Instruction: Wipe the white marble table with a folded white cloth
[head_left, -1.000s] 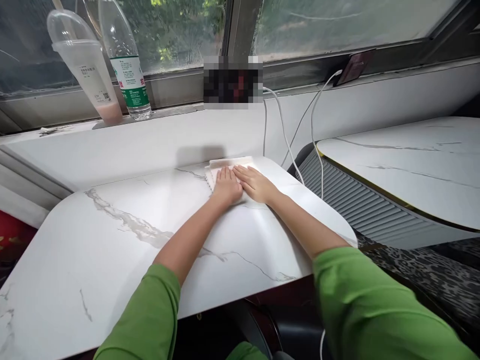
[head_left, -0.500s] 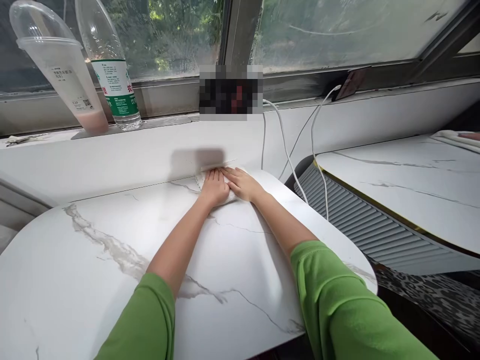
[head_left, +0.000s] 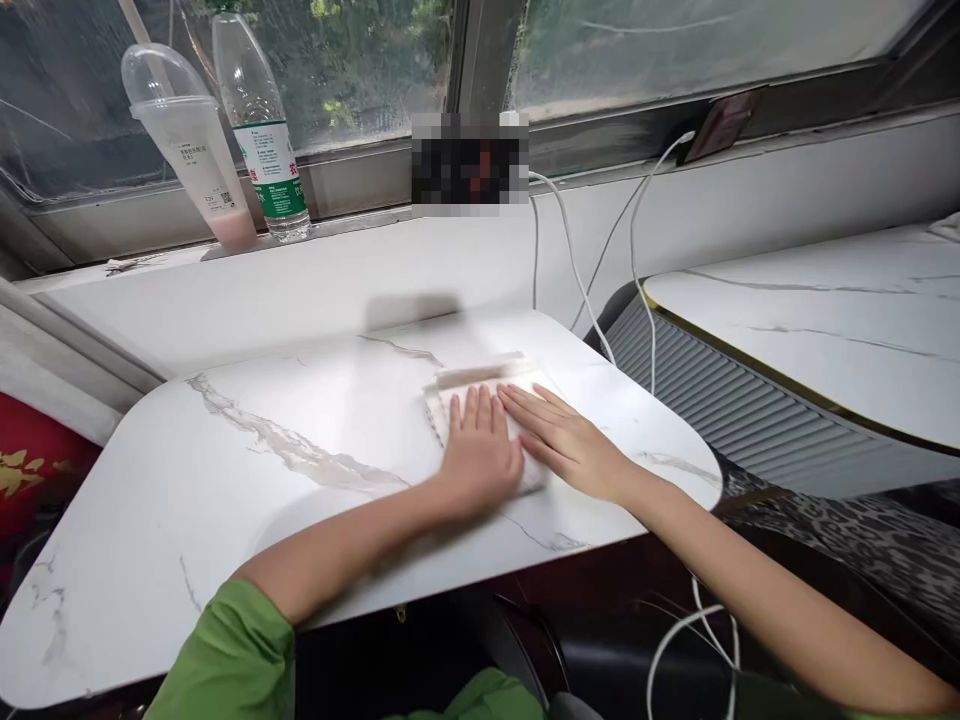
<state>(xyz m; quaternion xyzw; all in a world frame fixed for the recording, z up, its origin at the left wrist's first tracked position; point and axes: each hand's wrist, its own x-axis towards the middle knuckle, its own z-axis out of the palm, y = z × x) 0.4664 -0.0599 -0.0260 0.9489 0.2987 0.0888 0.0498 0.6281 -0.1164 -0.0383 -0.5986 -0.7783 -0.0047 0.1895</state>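
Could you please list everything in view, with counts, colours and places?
cloth: one, whitish, folded on the near table
near table: one, white with grey-brown veins, under the cloth
second table: one, white, veined, at right
cup: one, clear with pinkish contents, on the window ledge
bottle: one, clear with green-white label, beside the cup
windows: two panes visible, grey-framed, behind the ledge
flat object: one, dark red, ledge at right
pixelated item: count unclear, dark, ledge centre
cables: several, mostly white, by the wall and below the near table
sleeve: one, green, lower left
left hand: one, bare, on the cloth
right hand: one, bare, on the cloth
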